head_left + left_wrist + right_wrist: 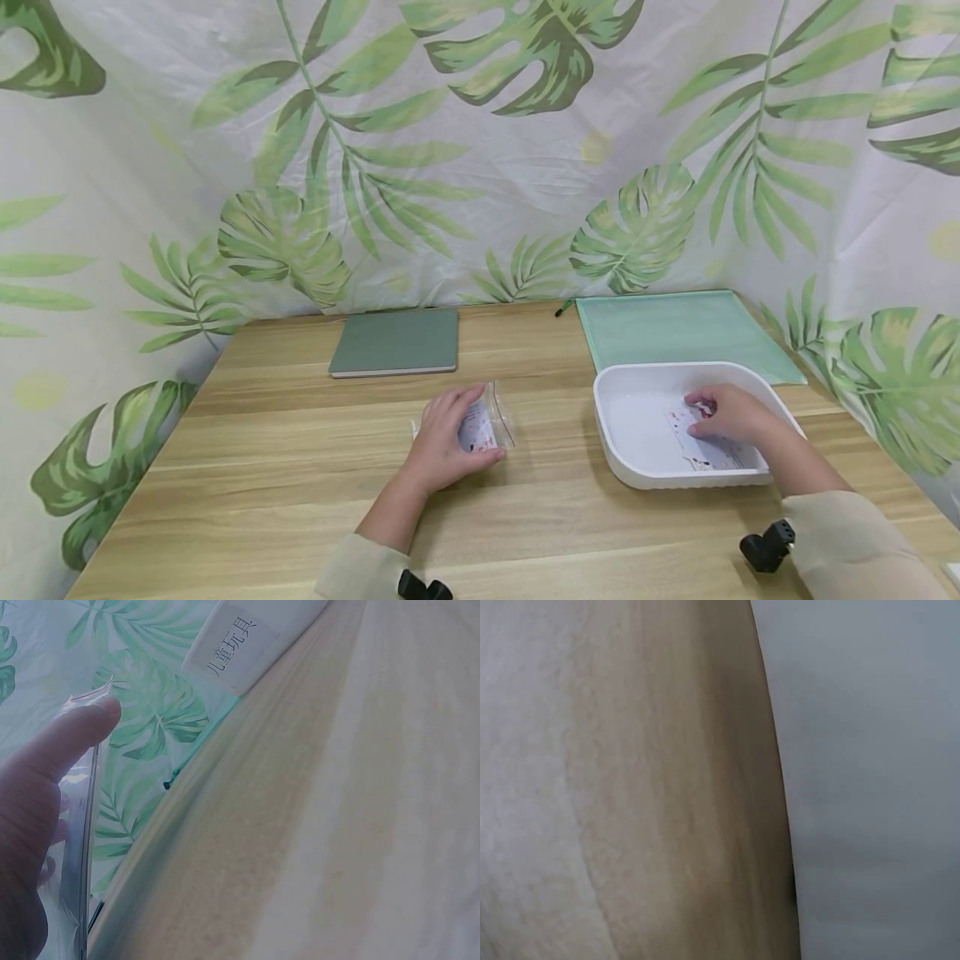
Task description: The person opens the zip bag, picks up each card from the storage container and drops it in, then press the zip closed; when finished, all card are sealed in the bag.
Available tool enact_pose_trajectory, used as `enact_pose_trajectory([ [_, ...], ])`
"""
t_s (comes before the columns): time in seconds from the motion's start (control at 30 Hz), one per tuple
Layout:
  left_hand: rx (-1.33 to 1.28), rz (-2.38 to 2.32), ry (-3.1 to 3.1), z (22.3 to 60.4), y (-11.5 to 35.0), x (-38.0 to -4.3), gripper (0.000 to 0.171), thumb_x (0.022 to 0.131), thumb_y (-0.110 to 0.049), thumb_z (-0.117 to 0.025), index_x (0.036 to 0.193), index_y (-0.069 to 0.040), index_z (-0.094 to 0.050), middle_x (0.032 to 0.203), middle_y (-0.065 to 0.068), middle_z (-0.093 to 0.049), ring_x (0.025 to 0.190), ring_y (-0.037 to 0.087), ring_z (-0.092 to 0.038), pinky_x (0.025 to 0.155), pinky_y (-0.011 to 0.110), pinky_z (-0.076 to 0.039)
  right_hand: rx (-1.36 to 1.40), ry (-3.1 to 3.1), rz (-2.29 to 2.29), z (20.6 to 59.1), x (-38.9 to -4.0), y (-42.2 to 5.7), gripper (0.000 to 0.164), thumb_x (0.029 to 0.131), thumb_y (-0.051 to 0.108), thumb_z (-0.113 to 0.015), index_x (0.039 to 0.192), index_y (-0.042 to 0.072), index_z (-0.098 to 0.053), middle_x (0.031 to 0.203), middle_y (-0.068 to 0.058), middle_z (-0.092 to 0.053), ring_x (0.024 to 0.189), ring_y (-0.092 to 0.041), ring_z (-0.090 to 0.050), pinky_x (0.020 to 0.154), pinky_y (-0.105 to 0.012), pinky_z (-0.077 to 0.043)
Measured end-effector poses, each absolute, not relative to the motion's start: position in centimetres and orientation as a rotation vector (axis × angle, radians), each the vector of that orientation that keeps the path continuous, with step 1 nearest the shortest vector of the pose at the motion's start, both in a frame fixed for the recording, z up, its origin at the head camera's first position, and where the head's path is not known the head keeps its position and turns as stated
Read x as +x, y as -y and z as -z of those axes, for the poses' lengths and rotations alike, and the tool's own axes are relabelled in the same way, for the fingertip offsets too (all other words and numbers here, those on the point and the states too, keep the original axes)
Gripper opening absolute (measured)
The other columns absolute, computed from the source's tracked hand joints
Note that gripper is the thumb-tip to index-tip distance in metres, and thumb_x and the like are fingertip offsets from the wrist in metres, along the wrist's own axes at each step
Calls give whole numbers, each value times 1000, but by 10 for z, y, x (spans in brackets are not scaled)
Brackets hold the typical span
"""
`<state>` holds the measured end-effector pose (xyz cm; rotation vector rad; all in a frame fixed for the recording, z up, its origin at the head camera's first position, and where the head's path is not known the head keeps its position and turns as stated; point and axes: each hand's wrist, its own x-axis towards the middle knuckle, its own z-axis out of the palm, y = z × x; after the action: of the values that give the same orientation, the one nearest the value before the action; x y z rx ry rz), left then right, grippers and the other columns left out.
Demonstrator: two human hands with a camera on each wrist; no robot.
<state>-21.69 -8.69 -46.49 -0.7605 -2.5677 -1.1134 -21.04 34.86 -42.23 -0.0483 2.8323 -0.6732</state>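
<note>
My left hand (442, 437) holds a clear zip bag (501, 415) with a printed card inside, above the middle of the table. In the left wrist view the thumb lies over the bag's edge (84, 817), and fingers show through the plastic. On the right stands a white plastic tub (626, 437). My right hand (731, 412) reaches into it, thumb and fingers bent over a white packet (705, 460) with small red and dark prints. I cannot tell whether they pinch it. The right wrist view shows only the tub's wall (870, 780) and wood, no fingers.
A green notebook (397, 343) lies at the back left of the wooden table (247, 433). Behind the tub is a mint-green zip pouch (675, 329), its pull tab toward the left. The tub's side bears a label (234, 643) in Chinese characters. A leaf-patterned curtain (525, 150) closes off the back.
</note>
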Motion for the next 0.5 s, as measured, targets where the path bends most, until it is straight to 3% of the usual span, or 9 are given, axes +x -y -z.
enact_pose_trajectory([
  [0.23,-760,1112,2565,465,87,-217,91,64,-42,-85,142,-11,-50,134,11,-56,125,33,-48,105,52,-35,-22,-2860,646,418,-210,-347,49,77,19,-81,116,-7,-64,106,-27,-62,92,-32,-56,85,-52,-46],
  [0.5,-759,1107,2566,465,87,-216,91,63,-43,-84,142,-10,-50,135,11,-56,125,33,-48,106,52,-35,-38,-2889,643,410,-210,-350,22,84,14,-72,99,-1,-70,91,-13,-63,81,-22,-54,70,-34,-43],
])
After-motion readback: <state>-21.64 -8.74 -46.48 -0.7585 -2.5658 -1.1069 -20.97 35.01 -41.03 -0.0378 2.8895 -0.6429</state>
